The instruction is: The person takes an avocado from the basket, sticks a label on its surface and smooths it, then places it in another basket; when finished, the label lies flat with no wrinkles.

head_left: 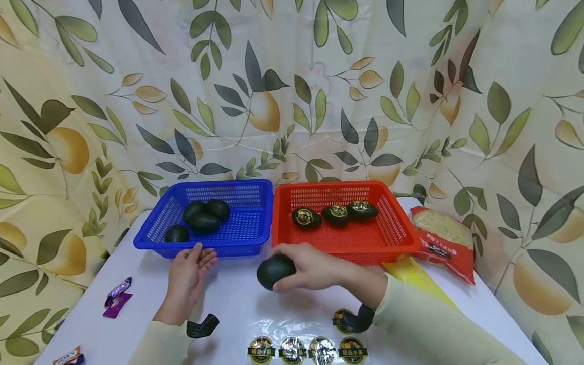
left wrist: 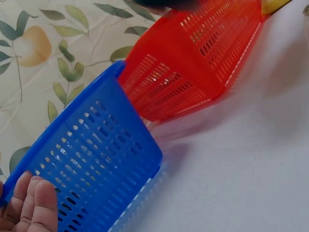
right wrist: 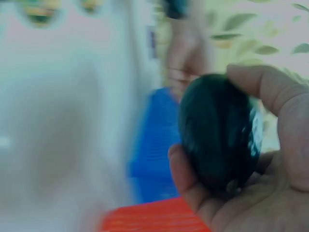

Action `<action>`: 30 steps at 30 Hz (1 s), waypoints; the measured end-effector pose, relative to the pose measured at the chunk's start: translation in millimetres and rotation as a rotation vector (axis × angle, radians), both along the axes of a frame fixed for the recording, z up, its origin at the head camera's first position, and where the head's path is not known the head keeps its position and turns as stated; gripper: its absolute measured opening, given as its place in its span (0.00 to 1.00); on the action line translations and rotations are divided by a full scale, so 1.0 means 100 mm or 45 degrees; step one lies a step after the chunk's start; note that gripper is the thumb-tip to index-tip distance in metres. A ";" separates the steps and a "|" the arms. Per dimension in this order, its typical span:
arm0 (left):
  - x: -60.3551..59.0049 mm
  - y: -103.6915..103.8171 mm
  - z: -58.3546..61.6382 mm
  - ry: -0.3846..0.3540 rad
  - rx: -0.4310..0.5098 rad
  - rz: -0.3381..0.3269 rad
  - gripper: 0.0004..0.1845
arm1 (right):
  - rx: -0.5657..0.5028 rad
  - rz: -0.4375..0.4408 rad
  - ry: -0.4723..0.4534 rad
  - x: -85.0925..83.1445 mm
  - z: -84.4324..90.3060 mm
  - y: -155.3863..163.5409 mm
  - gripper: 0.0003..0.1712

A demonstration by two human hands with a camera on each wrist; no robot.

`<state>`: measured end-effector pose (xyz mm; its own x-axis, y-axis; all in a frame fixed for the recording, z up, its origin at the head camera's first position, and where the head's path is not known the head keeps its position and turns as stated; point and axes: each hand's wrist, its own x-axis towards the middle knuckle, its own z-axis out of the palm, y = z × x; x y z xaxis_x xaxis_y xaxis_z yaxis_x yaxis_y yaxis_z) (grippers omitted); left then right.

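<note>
Leaf-print cloth behind white worktop (head_left: 237, 309): I've got right hand (head_left: 315, 266) w/ fingers curled round a bare dark egg (head_left: 275, 271), held just above worktop in front of red basket (head_left: 397, 238), left hand (head_left: 189, 276) relaxed, fingers apart, at blue basket (head_left: 150, 238) front wall, prob steadying it

The egg (head_left: 275, 271) looks smooth, dark and faintly glossy. Both baskets, blue (head_left: 250, 234) and red (head_left: 388, 238), are perforated shiny plastic. The desk (head_left: 237, 309) wears a smooth white covering. The stickers (head_left: 292, 350) gleam, and the noodle packet (head_left: 444, 241) is glossy film.
</note>
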<state>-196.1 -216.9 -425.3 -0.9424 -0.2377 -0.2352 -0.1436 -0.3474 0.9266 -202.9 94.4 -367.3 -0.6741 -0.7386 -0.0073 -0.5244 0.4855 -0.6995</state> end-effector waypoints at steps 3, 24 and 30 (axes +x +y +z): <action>0.01 -0.01 0.00 0.005 0.008 0.002 0.11 | 0.070 -0.076 -0.012 0.09 -0.27 0.09 0.30; 0.18 0.24 0.05 -0.010 -0.122 -0.179 0.15 | 0.095 -0.245 0.071 0.16 -0.66 0.29 0.41; 0.56 0.87 0.09 0.310 -0.869 -0.806 0.12 | 0.082 -0.240 0.111 0.16 -0.63 0.32 0.39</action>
